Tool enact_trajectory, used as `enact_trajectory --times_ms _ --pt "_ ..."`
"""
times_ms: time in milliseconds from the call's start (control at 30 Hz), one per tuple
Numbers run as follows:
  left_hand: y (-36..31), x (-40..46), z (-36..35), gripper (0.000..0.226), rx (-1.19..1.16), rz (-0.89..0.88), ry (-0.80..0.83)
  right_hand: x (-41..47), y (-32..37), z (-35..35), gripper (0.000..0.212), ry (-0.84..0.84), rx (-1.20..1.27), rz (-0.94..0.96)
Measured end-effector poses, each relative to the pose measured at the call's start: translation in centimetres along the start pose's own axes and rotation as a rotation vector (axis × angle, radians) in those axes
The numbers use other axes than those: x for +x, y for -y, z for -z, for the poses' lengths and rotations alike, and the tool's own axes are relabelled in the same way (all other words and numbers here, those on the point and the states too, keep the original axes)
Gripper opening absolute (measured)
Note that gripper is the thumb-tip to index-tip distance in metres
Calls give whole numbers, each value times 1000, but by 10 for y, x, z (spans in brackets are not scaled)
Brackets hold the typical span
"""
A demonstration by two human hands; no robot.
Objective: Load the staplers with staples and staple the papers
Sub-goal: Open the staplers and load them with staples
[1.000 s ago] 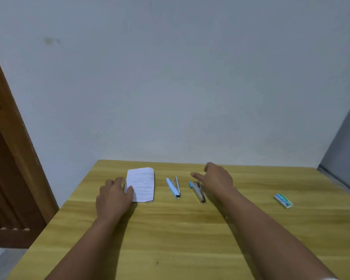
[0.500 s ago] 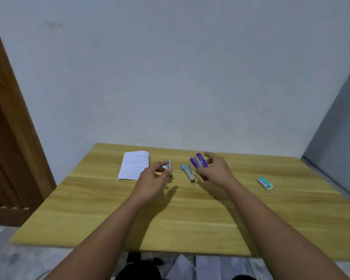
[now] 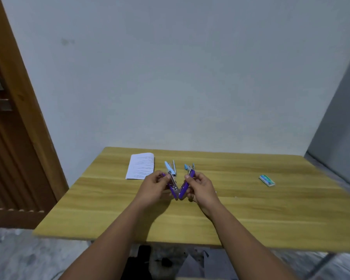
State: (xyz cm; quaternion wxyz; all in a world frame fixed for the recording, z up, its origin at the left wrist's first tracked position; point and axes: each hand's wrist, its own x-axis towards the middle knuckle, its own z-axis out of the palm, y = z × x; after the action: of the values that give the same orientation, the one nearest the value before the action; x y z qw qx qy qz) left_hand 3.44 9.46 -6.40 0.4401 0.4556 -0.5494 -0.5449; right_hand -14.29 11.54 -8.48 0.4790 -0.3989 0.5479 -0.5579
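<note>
I hold a purple stapler [image 3: 183, 189] above the wooden table [image 3: 251, 215], swung open into a V. My left hand [image 3: 154, 186] grips its left arm with the metal magazine. My right hand [image 3: 201, 186] grips its right purple arm. Just behind my hands lie a light blue stapler [image 3: 170, 168], open, and a second blue stapler [image 3: 188, 167]. A small stack of printed papers [image 3: 141, 165] rests at the back left of the table. A green and white box of staples [image 3: 266, 180] lies far to the right.
A pale wall stands right behind the table. A brown wooden door [image 3: 10, 158] is at the left. The table's front edge is near my forearms, with tiled floor and dark objects below it.
My right hand picked the purple stapler up off the table. My left hand left the papers and joined it. Both hands pulled the stapler open into a V nearer to me.
</note>
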Motion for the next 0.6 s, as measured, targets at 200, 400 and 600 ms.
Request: enact_trajectory --times_ms 200,400,600 --pt "15 -2 3 10 -297 27 -33 4 -5 2 16 -70 45 35" --pt "24 7 17 19 -399 13 -69 8 -13 2 18 -128 118 85" --pt "24 15 24 28 -522 91 -92 8 -10 5 16 -84 435 30"
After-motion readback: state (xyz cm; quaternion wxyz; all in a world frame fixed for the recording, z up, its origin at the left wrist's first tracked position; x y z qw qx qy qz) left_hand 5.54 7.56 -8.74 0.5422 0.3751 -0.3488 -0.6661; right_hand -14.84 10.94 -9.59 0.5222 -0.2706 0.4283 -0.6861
